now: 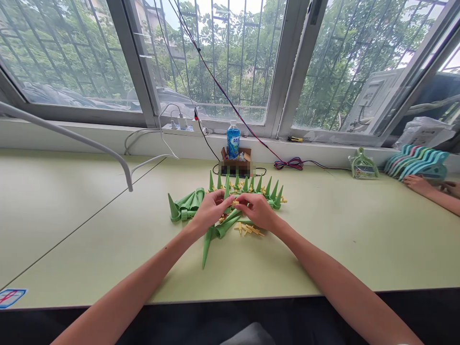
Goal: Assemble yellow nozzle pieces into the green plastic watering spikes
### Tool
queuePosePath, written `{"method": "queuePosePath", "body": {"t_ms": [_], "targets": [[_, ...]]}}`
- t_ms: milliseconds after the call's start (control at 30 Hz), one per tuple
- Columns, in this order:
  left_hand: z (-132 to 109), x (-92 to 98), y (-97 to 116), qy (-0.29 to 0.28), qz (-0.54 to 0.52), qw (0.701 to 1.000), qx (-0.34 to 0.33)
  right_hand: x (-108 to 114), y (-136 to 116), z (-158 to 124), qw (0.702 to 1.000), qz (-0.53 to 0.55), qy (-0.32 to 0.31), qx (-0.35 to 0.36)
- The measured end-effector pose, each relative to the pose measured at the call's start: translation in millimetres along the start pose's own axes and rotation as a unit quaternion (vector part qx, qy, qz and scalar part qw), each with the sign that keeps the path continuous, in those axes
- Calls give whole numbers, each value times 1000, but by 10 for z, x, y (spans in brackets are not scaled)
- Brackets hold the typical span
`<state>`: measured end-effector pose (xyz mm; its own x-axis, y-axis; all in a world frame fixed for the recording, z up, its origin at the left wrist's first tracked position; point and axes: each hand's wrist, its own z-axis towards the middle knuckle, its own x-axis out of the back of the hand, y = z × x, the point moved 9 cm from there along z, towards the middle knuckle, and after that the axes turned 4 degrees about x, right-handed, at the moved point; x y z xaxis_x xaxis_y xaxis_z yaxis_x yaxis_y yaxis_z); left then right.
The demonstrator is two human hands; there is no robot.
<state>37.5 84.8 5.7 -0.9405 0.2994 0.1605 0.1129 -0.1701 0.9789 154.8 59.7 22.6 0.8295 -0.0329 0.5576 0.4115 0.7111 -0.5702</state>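
Observation:
My left hand (211, 211) and my right hand (257, 211) meet over the middle of the pale green table (359, 239). Both are closed in a pinch around a green cone spike (227, 192) with a small yellow part (235, 202) between the fingertips. Below the hands lie more green cone spikes (215, 235) and loose yellow parts (248, 230). A row of upright green spikes (251, 186) stands just behind the hands. Several more green spikes (184, 205) lie to the left.
A blue bottle (233, 140) stands in a small box (235, 165) by the window sill. Red and black wires (289, 164) run along the sill. Another person's hand (417, 184) rests at the far right near stacked teal pieces (417, 162). A white curved tube (72, 136) crosses the left.

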Motion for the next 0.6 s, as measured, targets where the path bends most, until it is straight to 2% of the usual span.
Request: {"method": "queuePosePath", "body": {"t_ms": [333, 600], "targets": [[3, -2, -36, -1, -4, 1000, 12, -22, -16, -4, 1000, -15, -22, -4], [2, 37, -11, 21, -35, 999, 0, 30, -17, 7, 1000, 16, -5, -2]]}}
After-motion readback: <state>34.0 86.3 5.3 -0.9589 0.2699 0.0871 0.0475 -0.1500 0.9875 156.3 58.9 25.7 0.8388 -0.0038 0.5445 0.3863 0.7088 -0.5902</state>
